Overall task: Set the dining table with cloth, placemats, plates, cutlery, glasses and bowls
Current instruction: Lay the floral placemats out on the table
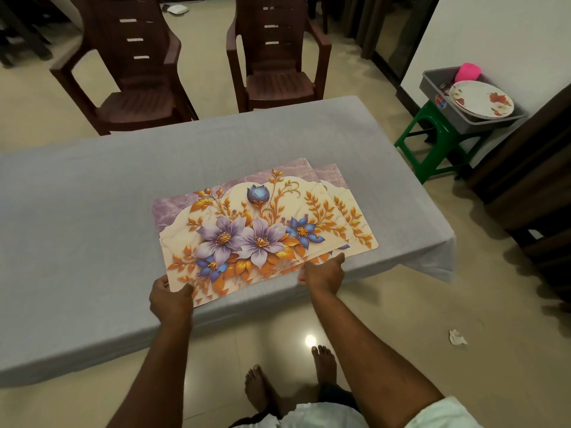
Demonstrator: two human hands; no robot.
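Left hand [171, 299] curls tight round the near-left corner of the floral placemats [262, 225], thumb on top; right hand [323, 274] pinches the stack's near edge, forefinger stretched along it; the fanned stack lies on the grey tablecloth [92, 211] near its front edge; the grey tub [432, 84] carries a sticker, unreadable.

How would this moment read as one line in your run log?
stage: placemats | left hand: grips placemat stack | right hand: on stack edge | cloth: laid | plates: in tub
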